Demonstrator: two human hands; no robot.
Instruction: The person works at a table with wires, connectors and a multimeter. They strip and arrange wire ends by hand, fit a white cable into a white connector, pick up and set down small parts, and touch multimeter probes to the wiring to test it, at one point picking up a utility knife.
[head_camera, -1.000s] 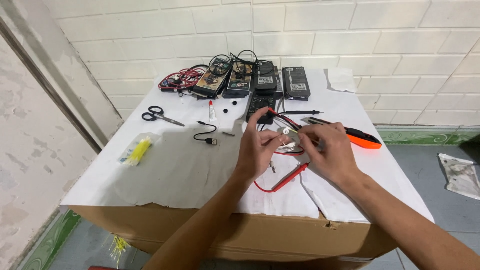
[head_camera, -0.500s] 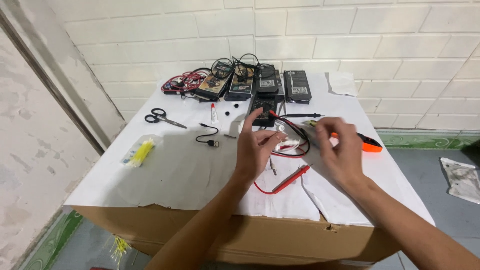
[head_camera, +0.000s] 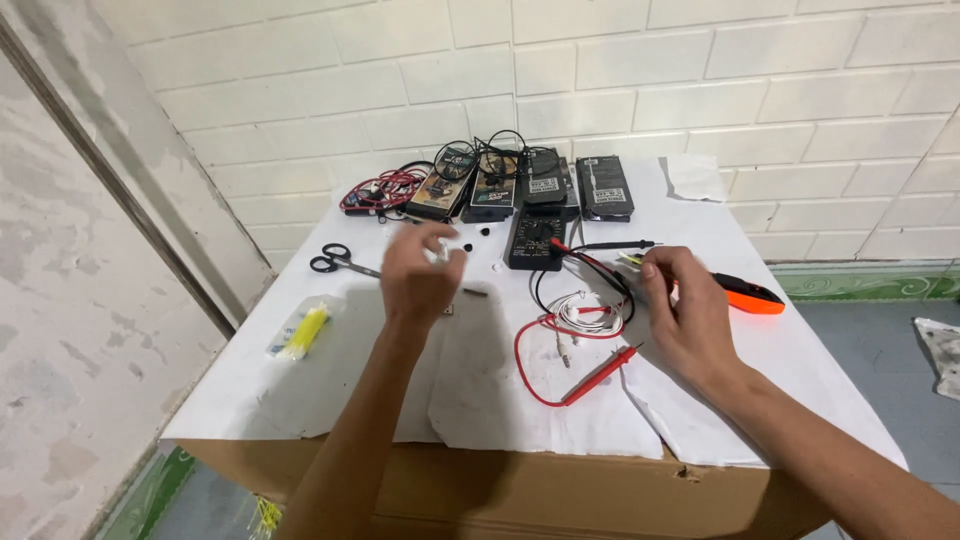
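Left hand (head_camera: 420, 275), blurred, pinches something small and white; right hand (head_camera: 685, 315) hovers half-curled beside white wire coil (head_camera: 585, 318).

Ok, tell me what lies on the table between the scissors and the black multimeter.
In the head view, the raised left hand hangs over that stretch between the scissors and the multimeter. Below it lies white paper with a few small dark bits, too small to identify.

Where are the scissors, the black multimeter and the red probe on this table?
scissors (head_camera: 335, 261), head view, on the black handle loops.
black multimeter (head_camera: 535, 240), head view, on the dial on its face.
red probe (head_camera: 600, 372), head view, on the middle of its red shaft.
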